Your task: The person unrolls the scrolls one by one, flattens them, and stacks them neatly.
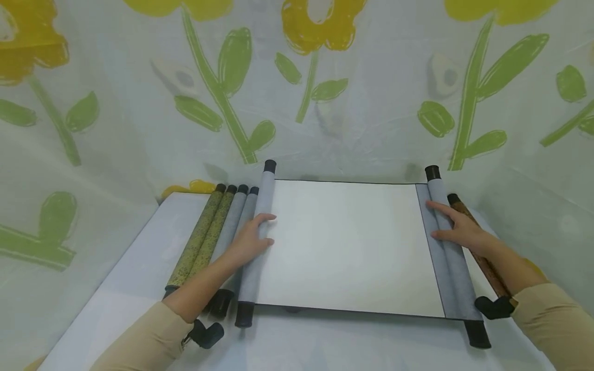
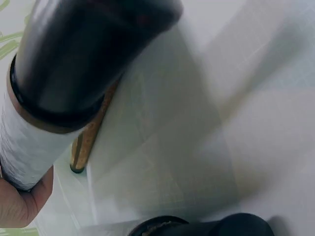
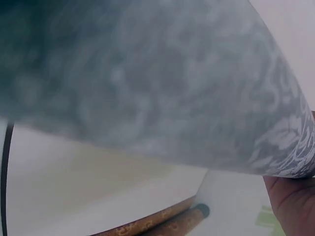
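A hanging scroll lies partly unrolled in the head view, its blank cream paper (image 1: pixel 343 247) stretched between two grey-blue rolled ends with black knobs. My left hand (image 1: pixel 250 239) grips the left roll (image 1: pixel 266 193), thumb and fingers curled around it. On the other side my right hand (image 1: pixel 464 230) holds the right roll (image 1: pixel 459 278), beside a strip of grey-blue border. Up close in the left wrist view are the roll's black knob (image 2: pixel 78 64) and part of my thumb. Grey-blue patterned cloth (image 3: pixel 162 83) fills much of the right wrist view, hiding most of the fingers.
Several rolled scrolls lie left of the open one: yellow-green speckled ones (image 1: pixel 195 247) and grey-blue ones (image 1: pixel 229 229). A brown patterned scroll (image 1: pixel 487 270) lies under my right forearm. Behind the white table (image 1: pixel 125 299) hangs a flower-printed curtain (image 1: pixel 371 113).
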The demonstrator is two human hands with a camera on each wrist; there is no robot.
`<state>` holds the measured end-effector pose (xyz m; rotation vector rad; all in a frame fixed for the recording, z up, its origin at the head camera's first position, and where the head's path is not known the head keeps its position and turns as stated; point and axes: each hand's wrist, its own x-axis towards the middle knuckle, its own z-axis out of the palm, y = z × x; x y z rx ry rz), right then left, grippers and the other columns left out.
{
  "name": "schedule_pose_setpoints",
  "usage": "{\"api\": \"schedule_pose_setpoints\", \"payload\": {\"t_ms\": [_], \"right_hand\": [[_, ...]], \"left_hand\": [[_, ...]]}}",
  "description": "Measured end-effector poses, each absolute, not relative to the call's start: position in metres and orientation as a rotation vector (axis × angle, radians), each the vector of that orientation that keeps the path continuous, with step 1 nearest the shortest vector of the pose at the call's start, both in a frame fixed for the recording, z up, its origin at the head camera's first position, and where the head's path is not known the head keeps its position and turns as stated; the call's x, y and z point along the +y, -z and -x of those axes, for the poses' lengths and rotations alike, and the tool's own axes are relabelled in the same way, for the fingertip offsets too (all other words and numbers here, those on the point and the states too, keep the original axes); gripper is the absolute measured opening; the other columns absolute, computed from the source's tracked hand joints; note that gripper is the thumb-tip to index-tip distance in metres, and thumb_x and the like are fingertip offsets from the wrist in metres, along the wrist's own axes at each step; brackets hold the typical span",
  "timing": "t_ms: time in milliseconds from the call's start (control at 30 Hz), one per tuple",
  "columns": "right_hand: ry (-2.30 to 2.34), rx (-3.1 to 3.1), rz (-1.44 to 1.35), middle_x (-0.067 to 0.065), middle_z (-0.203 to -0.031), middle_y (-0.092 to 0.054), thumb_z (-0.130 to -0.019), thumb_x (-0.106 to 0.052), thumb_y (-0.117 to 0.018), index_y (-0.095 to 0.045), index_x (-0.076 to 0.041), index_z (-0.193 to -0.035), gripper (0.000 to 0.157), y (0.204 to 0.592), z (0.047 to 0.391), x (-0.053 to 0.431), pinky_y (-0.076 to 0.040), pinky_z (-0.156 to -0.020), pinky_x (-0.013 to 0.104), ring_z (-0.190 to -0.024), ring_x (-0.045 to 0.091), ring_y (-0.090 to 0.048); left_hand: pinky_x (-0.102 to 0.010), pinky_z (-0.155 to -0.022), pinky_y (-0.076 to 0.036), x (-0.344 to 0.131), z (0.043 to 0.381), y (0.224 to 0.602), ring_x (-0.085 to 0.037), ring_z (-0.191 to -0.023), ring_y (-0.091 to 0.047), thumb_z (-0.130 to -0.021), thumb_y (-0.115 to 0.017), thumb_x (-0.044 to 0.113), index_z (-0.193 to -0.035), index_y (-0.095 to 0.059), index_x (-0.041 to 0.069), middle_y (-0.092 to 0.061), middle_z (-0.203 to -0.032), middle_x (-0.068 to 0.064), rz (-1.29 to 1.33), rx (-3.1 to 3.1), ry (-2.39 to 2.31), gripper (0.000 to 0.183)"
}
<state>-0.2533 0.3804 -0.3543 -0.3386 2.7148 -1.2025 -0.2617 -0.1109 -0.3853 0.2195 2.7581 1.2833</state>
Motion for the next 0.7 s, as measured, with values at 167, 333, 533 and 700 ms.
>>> {"api": "schedule_pose_setpoints", "payload": {"t_ms": [167, 333, 533, 700], "right_hand": [[1.221, 2.716, 0.337, 0.036, -0.15, -0.002, -0.088, -0.009, -0.064, -0.01, -0.006, -0.151, 0.083, 0.357, 0.255, 0.388, -0.017, -0.097, 0.069, -0.134, 0.056, -0.005], [1.144, 2.792, 0.263, 0.038, -0.149, -0.005, -0.089, -0.015, -0.064, -0.01, -0.01, -0.151, 0.082, 0.36, 0.254, 0.398, -0.024, -0.092, 0.066, -0.129, 0.057, -0.015], [1.143, 2.824, 0.224, 0.038, -0.149, -0.004, -0.088, -0.017, -0.066, -0.016, -0.008, -0.15, 0.08, 0.361, 0.256, 0.408, -0.017, -0.097, 0.07, -0.133, 0.057, -0.007], [1.141, 2.824, 0.187, 0.038, -0.149, -0.001, -0.088, -0.018, -0.066, -0.017, -0.005, -0.149, 0.08, 0.361, 0.258, 0.415, -0.01, -0.099, 0.073, -0.135, 0.058, 0.002]], "left_hand": [[-0.04, -0.071, -0.042, -0.107, 0.261, 0.386, -0.032, -0.094, -0.047, -0.088, -0.048, 0.003, -0.138, -0.045, 0.016, -0.039, -0.13, -0.028, -0.225, 2.793, -1.219, 0.052], [-0.033, -0.062, -0.039, -0.103, 0.261, 0.388, -0.025, -0.079, -0.043, -0.091, -0.045, 0.006, -0.14, -0.044, 0.015, -0.042, -0.119, -0.026, -0.269, 2.805, -1.196, 0.05], [-0.046, -0.081, -0.045, -0.102, 0.263, 0.391, -0.034, -0.106, -0.048, -0.09, -0.057, 0.01, -0.138, -0.045, 0.014, -0.042, -0.13, -0.026, -0.281, 2.801, -1.288, 0.05], [-0.055, -0.1, -0.036, -0.098, 0.266, 0.39, -0.039, -0.128, -0.039, -0.08, -0.074, 0.014, -0.135, -0.049, 0.013, -0.042, -0.139, -0.022, -0.292, 2.806, -1.327, 0.061]]}}
